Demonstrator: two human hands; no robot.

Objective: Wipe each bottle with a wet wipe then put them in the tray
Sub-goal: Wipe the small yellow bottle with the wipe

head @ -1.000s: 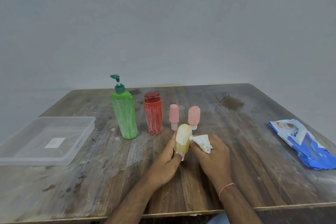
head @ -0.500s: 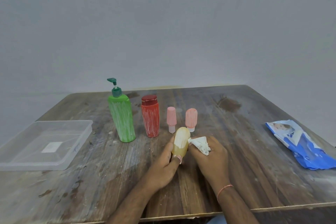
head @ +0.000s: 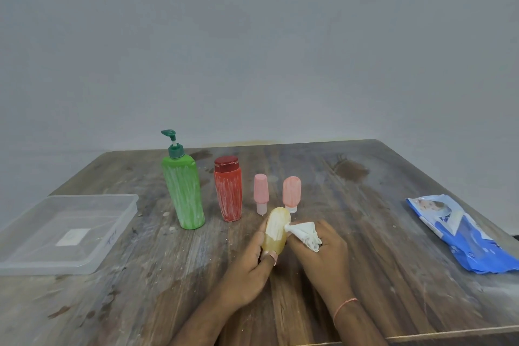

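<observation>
My left hand grips a small yellow bottle near the middle of the table, its lower end hidden in my fingers. My right hand holds a bunched white wet wipe whose tip touches the bottle's right side. White smears cover the bottle's upper half. Behind stand a green pump bottle, a red bottle and two small pink bottles, all streaked white. A clear plastic tray sits at the left with no bottle in it.
A blue and white wet-wipe packet lies near the right edge of the wooden table. A dark stain marks the far right part. The table's front edge runs just below my forearms. A grey wall rises behind.
The view has tilted slightly so everything sits lower in frame. My hands keep the bottle and wipe together, with the wipe shifting a little against the bottle's side.
</observation>
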